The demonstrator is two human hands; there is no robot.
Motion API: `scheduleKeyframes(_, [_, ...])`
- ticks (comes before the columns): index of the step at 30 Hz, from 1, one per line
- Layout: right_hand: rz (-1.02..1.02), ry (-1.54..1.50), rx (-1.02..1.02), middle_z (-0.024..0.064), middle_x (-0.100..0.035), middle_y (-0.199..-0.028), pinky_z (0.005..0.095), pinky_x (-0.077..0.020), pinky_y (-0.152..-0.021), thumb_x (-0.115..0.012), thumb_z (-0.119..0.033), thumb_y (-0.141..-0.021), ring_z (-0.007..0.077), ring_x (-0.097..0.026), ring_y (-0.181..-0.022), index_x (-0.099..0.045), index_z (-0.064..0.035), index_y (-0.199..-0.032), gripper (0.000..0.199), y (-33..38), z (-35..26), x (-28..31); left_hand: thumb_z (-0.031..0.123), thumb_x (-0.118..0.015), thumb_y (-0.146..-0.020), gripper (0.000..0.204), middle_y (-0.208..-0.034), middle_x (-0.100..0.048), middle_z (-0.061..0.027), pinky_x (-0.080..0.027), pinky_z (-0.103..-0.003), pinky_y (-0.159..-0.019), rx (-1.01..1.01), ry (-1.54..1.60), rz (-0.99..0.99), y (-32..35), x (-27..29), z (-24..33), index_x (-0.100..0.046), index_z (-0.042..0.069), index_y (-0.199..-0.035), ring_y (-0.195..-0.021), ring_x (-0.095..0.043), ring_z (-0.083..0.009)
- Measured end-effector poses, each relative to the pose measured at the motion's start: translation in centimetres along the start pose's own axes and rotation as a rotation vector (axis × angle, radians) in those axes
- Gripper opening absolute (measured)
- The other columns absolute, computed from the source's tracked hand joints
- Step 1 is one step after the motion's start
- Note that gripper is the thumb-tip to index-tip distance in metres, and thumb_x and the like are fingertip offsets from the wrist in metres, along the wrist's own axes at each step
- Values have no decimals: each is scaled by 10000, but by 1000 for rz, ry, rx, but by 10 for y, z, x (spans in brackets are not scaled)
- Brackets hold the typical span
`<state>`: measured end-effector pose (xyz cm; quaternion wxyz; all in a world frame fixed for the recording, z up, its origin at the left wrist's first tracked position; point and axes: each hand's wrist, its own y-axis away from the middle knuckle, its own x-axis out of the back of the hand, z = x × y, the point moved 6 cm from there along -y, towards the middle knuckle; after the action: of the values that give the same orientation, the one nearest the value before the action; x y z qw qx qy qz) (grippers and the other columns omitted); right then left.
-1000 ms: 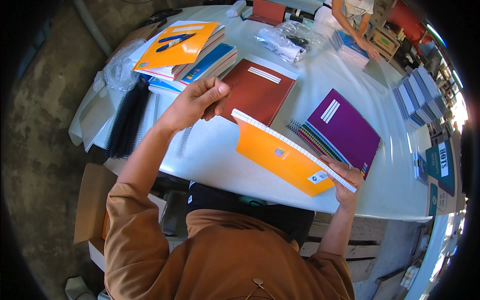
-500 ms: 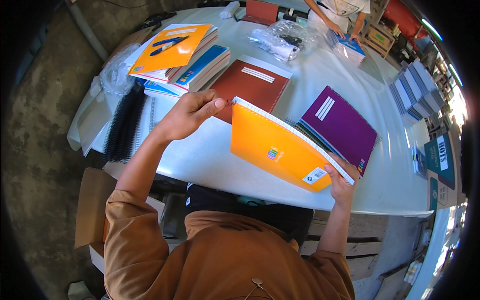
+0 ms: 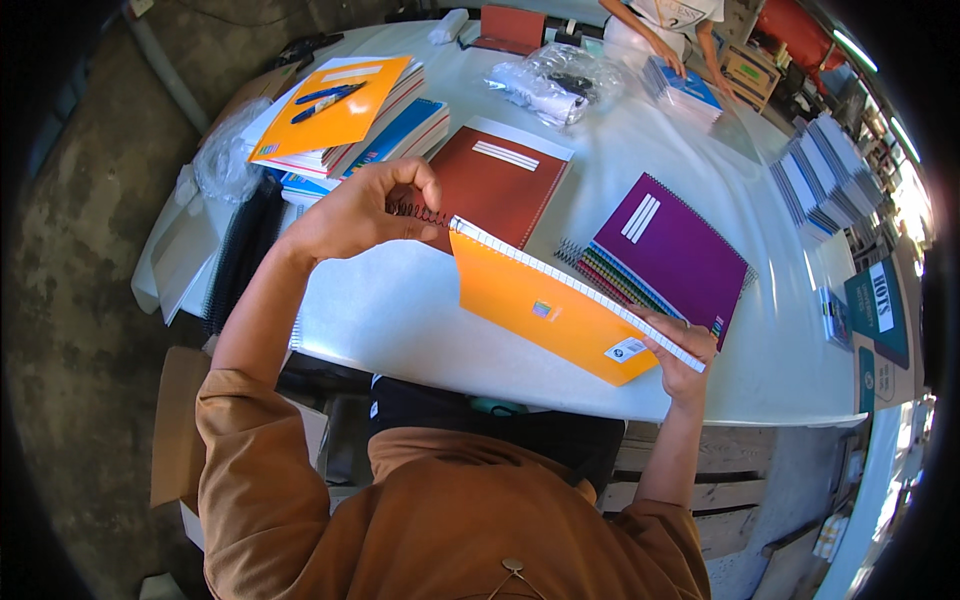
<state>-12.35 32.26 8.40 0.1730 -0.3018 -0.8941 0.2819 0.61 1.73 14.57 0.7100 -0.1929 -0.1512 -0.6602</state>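
An orange notebook (image 3: 535,310) with punched holes along its top edge is held tilted above the table. My right hand (image 3: 680,350) grips its right end, thumb over the edge of the pages. At the opposite corner my left hand (image 3: 375,205) has thumb and forefinger curled round a dark spiral binding coil (image 3: 414,211), whose end meets the notebook's edge. Behind lies a brown-red notebook (image 3: 500,185). Right of it, a purple notebook (image 3: 665,240) tops a pile of coil-bound notebooks.
Stacked notebooks under an orange cover (image 3: 330,115) with pens on it stand at the left, beside dark coils (image 3: 240,240). Crumpled clear plastic (image 3: 560,85) lies further back. Across the table, another person's hands (image 3: 672,55) are by a blue-covered stack (image 3: 685,95). Notebook piles (image 3: 825,180) stand at right.
My left hand has shifted slightly left and its thumb and forefinger have parted more, showing a longer stretch of coil. The notebook's left end has dipped a little. The other person's hand has moved off the stack.
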Motion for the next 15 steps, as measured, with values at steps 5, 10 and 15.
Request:
scheduleKeyframes(5, [118, 166, -95, 173, -667, -936, 278, -498, -782, -670, -21, -764, 217, -663, -840, -654, 33, -964, 208, 0, 3, 8, 121, -667, -797, 407, -897, -547, -39, -445, -247, -710, -114, -301, -43, -3, -8, 15, -536, 32, -1171, -792, -540, -113])
scheduleKeyframes(10, [80, 149, -61, 181, -664, -938, 314, -507, -793, -658, 9, -755, 276, -655, -886, -648, 40, -973, 220, -2, 4, 9, 178, -601, -858, 283, -876, -576, -65, -436, -211, -627, 81, -72, 100, -4, -3, 19, -570, 1, -1076, -671, -509, -85])
scheduleKeyframes(15, [64, 15, -26, 203, -653, -956, 356, -513, -808, -638, 44, -746, 334, -636, -927, -645, 38, -985, 238, 0, 7, 5, 118, -550, -894, 239, -781, -592, -42, -406, -190, -494, 29, 75, 33, -2, -11, 2, -572, -14, -1092, -609, -508, -55])
